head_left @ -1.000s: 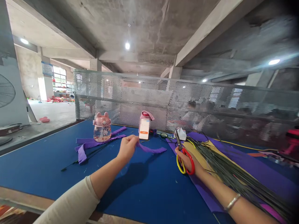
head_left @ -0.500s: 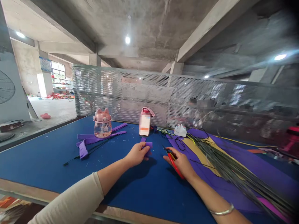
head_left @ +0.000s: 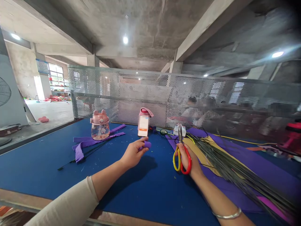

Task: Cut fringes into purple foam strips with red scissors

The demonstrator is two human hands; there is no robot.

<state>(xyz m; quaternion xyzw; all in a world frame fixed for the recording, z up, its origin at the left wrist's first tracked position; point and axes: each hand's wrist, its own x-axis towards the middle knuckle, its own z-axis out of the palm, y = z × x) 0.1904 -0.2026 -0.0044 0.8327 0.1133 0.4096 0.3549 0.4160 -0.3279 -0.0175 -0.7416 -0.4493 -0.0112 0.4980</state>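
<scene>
Near the middle of the blue table, my left hand (head_left: 134, 153) pinches a small piece of purple paper (head_left: 147, 144) between thumb and fingers. To its right, my right hand (head_left: 190, 159) is closed on scissors with one red and one yellow handle (head_left: 186, 160). The scissor blades point up and look closed. The two hands are apart, both raised over the table. Behind my left hand a phone with a lit screen (head_left: 143, 125) stands upright against a pink bottle (head_left: 146, 110).
Purple strips (head_left: 88, 142) lie by a clear pink-lidded bottle (head_left: 100, 129) at the left. Green wire stems (head_left: 225, 160) rest on purple and tan sheets at the right. A perforated metal screen (head_left: 117, 91) lines the table's back edge (head_left: 124, 123); people show dimly behind it.
My right hand has turned the scissors upright, with their blades now together and handles in full view. My left hand has tilted, and the purple piece in it looks more curled.
</scene>
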